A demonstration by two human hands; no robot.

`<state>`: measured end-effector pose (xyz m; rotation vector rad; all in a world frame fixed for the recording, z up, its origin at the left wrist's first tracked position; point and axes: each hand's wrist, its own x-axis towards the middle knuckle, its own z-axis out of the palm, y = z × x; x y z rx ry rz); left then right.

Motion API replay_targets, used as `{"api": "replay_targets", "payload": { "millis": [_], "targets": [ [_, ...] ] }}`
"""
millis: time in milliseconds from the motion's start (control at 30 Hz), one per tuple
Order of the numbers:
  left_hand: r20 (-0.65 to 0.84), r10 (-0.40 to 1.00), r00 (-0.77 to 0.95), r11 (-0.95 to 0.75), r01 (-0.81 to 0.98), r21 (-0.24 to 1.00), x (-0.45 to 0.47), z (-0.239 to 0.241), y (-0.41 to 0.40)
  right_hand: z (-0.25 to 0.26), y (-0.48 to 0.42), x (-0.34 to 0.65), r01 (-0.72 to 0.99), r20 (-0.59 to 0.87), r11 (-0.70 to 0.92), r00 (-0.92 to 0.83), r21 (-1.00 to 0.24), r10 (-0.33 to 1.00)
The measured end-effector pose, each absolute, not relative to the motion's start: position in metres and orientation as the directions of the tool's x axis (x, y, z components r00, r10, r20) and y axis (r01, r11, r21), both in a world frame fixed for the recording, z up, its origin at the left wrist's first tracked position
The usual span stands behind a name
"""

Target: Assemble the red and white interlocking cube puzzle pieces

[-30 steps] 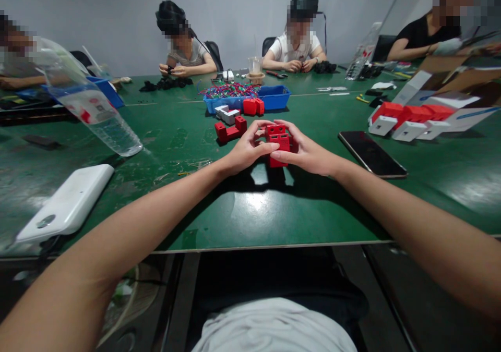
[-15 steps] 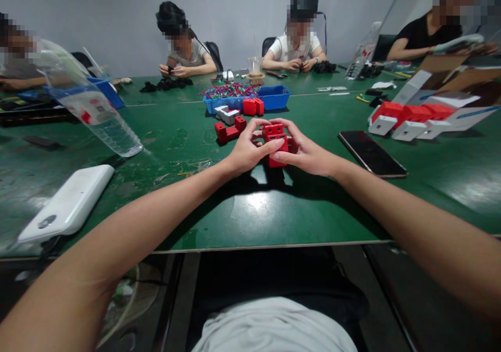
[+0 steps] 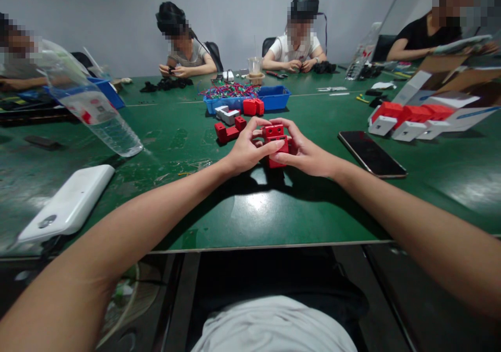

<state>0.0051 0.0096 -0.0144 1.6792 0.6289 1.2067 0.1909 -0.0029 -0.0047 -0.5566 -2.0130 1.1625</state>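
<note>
Between my two hands is a red block-shaped housing [image 3: 276, 132] with small dark holes in its upper face. My left hand [image 3: 252, 146] grips it from the left, thumb across its front. From the right, my right hand [image 3: 303, 151] closes round it, its thumb just below the left one. The fingers behind the housing are partly hidden. Just beyond my left hand lie a dark red U-shaped bracket [image 3: 230, 131], a grey-white bracket [image 3: 227, 114] and another red housing [image 3: 253, 106].
A blue tray [image 3: 274, 99] holds many thin coloured wires. To the right lie a phone [image 3: 371, 154] and a carton [image 3: 462, 112] beside red and white housings [image 3: 410, 117]. On the left are a water bottle [image 3: 102, 122] and a white power bank [image 3: 68, 203]. Several people sit round the table.
The red housing has tilted very slightly in my hands. Both hands keep their hold, nearly unmoved.
</note>
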Motion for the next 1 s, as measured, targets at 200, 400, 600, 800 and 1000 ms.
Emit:
{"api": "replay_targets", "payload": {
  "millis": [200, 400, 600, 800, 1000],
  "targets": [
    [0.445, 0.796, 0.411, -0.444, -0.104, 0.89, 0.002, -0.011, 0.008, -0.007, -0.003, 0.19, 0.01, 0.416, 0.544, -0.63, -0.839, 0.655],
    [0.425, 0.813, 0.398, -0.439, -0.06, 0.896, 0.002, -0.012, 0.01, -0.01, 0.0, 0.191, 0.036, 0.399, 0.528, -0.612, -0.848, 0.683],
    [0.35, 0.856, 0.381, -0.322, -0.136, 0.937, 0.005, -0.02, 0.011, -0.012, 0.002, 0.191, 0.084, 0.387, 0.538, -0.604, -0.839, 0.697],
    [0.267, 0.874, 0.406, -0.25, -0.094, 0.964, 0.002, -0.018, 0.011, -0.016, 0.005, 0.195, 0.186, 0.342, 0.519, -0.564, -0.834, 0.751],
    [0.267, 0.871, 0.413, -0.259, -0.077, 0.963, 0.002, -0.02, 0.011, -0.013, 0.005, 0.197, 0.195, 0.328, 0.531, -0.6, -0.825, 0.73]
  ]
}}
